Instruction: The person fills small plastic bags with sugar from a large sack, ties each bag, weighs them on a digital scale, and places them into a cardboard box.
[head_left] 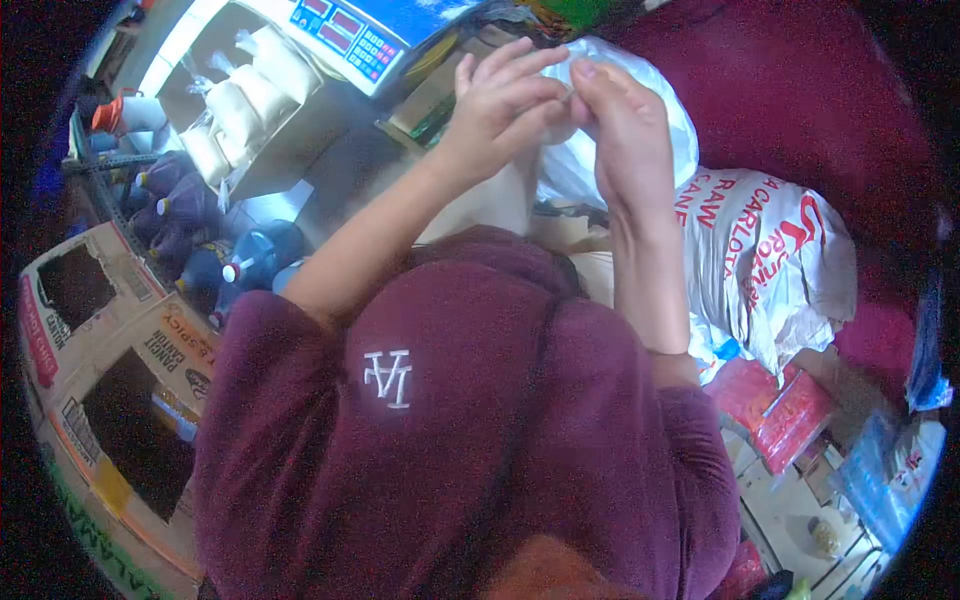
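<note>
My left hand (510,105) and my right hand (628,125) meet at the top middle of the head view. The left thumb and forefinger are pinched together, with the other fingers stretched out. Against them the right thumb and fingers press closed. Whatever is pinched there is too small or hidden to make out. Right behind the right hand is a translucent white plastic bag (672,125), partly covered by that hand. Beside my right forearm stands a white sack with red print (775,260). Below the hands, a pale surface is mostly hidden by my arms.
A blue digital scale (350,45) stands at the top. Left of it, a box (305,125) holds several tied white bags (245,105). Dark-filled jugs (262,255) and cut cartons (120,300) line the left. Red plastic packs (790,420) lie at lower right.
</note>
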